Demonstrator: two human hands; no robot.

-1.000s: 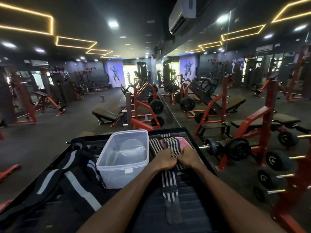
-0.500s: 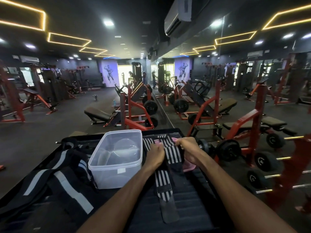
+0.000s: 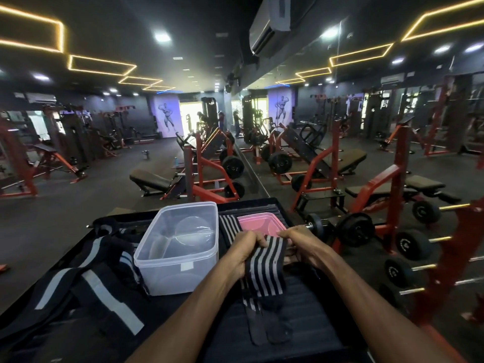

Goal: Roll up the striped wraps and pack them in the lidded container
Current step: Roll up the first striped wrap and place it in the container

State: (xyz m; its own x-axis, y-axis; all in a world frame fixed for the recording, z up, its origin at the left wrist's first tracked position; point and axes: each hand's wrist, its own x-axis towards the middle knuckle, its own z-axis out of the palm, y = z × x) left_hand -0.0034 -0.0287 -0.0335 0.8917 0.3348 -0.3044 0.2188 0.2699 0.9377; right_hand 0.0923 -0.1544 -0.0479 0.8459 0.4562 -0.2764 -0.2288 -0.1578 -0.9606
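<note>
Head view showed both hands had lifted the striped wrap (image 3: 264, 268) off the bench (image 3: 301, 305); left hand (image 3: 245, 251) and right hand (image 3: 305, 246) pinched its top edge with curled fingers, beside the open container (image 3: 180, 247), so rolling could start; pink lid (image 3: 262, 225) now uncovered.

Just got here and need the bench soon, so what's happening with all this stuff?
A person is holding a striped wrap in both hands, left hand and right hand gripping its upper part while its dark ends trail onto the black mat. The clear container stands open and empty beside them, its pink lid lying behind. Nothing is packed yet.
</note>
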